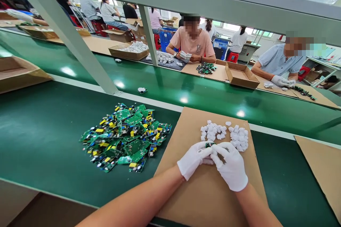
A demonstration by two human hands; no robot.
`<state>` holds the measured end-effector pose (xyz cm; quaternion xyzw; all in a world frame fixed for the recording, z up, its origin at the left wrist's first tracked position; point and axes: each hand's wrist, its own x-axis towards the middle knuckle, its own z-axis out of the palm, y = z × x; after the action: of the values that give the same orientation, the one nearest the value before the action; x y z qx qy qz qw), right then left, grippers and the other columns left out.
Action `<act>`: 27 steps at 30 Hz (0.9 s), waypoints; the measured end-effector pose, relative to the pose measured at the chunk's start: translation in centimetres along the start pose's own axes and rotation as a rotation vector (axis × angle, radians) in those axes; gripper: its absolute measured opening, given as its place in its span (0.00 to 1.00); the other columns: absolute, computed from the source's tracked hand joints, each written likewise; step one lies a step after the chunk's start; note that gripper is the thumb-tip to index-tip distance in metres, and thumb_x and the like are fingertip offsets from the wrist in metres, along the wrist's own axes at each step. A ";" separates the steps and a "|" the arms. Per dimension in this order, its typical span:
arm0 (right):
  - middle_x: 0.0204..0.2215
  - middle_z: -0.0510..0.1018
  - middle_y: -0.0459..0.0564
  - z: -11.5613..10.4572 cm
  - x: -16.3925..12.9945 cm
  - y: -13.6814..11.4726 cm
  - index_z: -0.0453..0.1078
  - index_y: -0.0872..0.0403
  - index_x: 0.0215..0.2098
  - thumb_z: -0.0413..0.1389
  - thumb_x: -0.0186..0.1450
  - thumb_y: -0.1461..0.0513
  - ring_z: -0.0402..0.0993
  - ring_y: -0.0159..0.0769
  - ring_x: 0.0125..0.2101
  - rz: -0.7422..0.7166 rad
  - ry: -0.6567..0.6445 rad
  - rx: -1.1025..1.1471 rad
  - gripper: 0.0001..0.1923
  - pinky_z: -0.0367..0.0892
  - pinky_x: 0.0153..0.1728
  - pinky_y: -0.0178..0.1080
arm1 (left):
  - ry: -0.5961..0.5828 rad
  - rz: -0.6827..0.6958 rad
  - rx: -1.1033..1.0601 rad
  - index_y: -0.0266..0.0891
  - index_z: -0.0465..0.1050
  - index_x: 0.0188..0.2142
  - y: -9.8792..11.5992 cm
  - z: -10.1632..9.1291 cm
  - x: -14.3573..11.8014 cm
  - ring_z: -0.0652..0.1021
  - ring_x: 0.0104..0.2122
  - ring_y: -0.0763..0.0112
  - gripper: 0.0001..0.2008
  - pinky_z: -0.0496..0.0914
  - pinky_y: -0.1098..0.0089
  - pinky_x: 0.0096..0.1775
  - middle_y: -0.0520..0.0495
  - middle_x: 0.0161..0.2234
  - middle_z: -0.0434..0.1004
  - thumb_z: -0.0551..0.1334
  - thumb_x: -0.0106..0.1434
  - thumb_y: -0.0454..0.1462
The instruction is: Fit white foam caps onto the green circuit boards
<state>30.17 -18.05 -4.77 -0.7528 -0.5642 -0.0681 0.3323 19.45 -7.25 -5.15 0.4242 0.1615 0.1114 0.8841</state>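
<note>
Green workbench with a cardboard mat (202, 188) where both gloved hands, left hand (194, 159) and right hand (232, 165), pinch one small circuit board (209, 144) together (probably to steady it), white plastic housings (225, 134) and the circuit board pile (125, 136) within reach.

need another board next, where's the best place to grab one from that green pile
Take a circuit board at the near edge of the pile, by its bare long edges, coming from the near right. It lies flat and on top there; elsewhere the boards overlap and bear tall parts.
</note>
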 end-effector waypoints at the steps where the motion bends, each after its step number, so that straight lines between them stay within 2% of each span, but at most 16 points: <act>1: 0.36 0.73 0.51 0.3 -0.1 -0.1 0.74 0.48 0.39 0.52 0.59 0.63 0.70 0.37 0.34 -0.020 0.018 -0.026 0.12 0.66 0.35 0.38 | 0.016 0.029 0.037 0.34 0.71 0.34 -0.2 0.1 0.1 0.71 0.28 0.72 0.17 0.67 0.70 0.34 0.47 0.29 0.71 0.67 0.49 0.43; 4: 0.40 0.72 0.52 0.7 -0.3 -0.5 0.74 0.47 0.40 0.53 0.56 0.65 0.70 0.39 0.36 -0.051 0.044 -0.080 0.15 0.67 0.37 0.41 | 0.062 0.131 0.132 0.33 0.71 0.32 -0.7 0.2 0.3 0.71 0.28 0.73 0.18 0.66 0.73 0.31 0.47 0.28 0.72 0.70 0.45 0.42; 9: 0.46 0.69 0.51 0.8 -0.1 -0.2 0.73 0.47 0.39 0.56 0.55 0.65 0.69 0.39 0.40 -0.047 0.035 0.083 0.14 0.68 0.41 0.42 | -0.041 0.010 0.025 0.33 0.69 0.34 -0.8 0.2 0.1 0.72 0.26 0.72 0.18 0.68 0.69 0.31 0.47 0.27 0.71 0.66 0.50 0.45; 12: 0.45 0.70 0.51 1.0 -0.1 0.2 0.72 0.47 0.39 0.56 0.55 0.66 0.69 0.39 0.42 -0.099 0.083 0.193 0.13 0.68 0.42 0.42 | -0.039 0.014 -0.004 0.33 0.67 0.31 -0.4 0.4 -0.2 0.72 0.26 0.73 0.18 0.68 0.71 0.31 0.48 0.26 0.68 0.67 0.49 0.45; 15: 0.45 0.70 0.51 0.9 -0.1 0.4 0.70 0.47 0.40 0.56 0.56 0.67 0.69 0.40 0.44 -0.132 0.135 0.256 0.14 0.68 0.43 0.43 | -0.098 0.018 -0.033 0.34 0.68 0.32 0.1 0.5 -0.5 0.72 0.28 0.73 0.17 0.69 0.69 0.33 0.48 0.28 0.68 0.66 0.50 0.45; 17: 0.46 0.70 0.51 0.6 0.1 0.3 0.70 0.47 0.41 0.57 0.56 0.66 0.69 0.41 0.45 -0.119 0.097 0.299 0.15 0.68 0.44 0.44 | -0.115 0.000 -0.047 0.34 0.68 0.32 0.3 0.5 -0.5 0.71 0.26 0.74 0.17 0.69 0.69 0.32 0.50 0.27 0.66 0.65 0.51 0.46; 20: 0.48 0.69 0.53 0.1 0.5 0.1 0.69 0.49 0.46 0.56 0.56 0.63 0.67 0.43 0.48 -0.050 -0.015 0.386 0.18 0.67 0.46 0.45 | -0.080 0.018 -0.012 0.33 0.67 0.27 0.3 0.2 -0.3 0.70 0.24 0.76 0.16 0.67 0.72 0.29 0.51 0.25 0.65 0.65 0.52 0.45; 24: 0.48 0.72 0.54 0.2 -0.1 -0.1 0.61 0.52 0.55 0.53 0.60 0.57 0.70 0.42 0.47 0.185 -0.079 0.456 0.24 0.70 0.44 0.42 | 0.094 0.096 0.161 0.33 0.71 0.32 -0.1 0.4 -0.3 0.72 0.28 0.72 0.17 0.68 0.69 0.34 0.48 0.27 0.71 0.65 0.50 0.45; 25: 0.47 0.73 0.54 0.4 -0.5 0.1 0.62 0.53 0.54 0.54 0.60 0.55 0.70 0.43 0.47 0.227 -0.123 0.440 0.25 0.69 0.46 0.42 | 0.146 0.160 0.223 0.33 0.73 0.34 -0.1 0.5 -0.4 0.72 0.30 0.70 0.18 0.68 0.68 0.37 0.46 0.29 0.73 0.65 0.49 0.45; 26: 0.44 0.76 0.52 0.6 -0.8 0.5 0.66 0.52 0.51 0.53 0.60 0.54 0.72 0.43 0.45 0.246 -0.180 0.425 0.21 0.69 0.45 0.42 | 0.141 0.193 0.287 0.32 0.74 0.36 -0.2 0.6 -0.5 0.73 0.34 0.67 0.19 0.68 0.66 0.41 0.44 0.32 0.74 0.65 0.49 0.45; 27: 0.42 0.77 0.51 1.0 -1.0 1.1 0.69 0.51 0.47 0.51 0.61 0.54 0.73 0.43 0.43 0.248 -0.234 0.419 0.18 0.70 0.44 0.40 | 0.088 0.186 0.327 0.32 0.75 0.39 -0.1 0.5 -0.5 0.73 0.37 0.64 0.20 0.67 0.64 0.43 0.42 0.35 0.75 0.62 0.53 0.45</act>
<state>30.49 -18.47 -6.46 -0.7337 -0.5040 0.1786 0.4192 19.19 -7.89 -4.85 0.5698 0.1761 0.1832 0.7815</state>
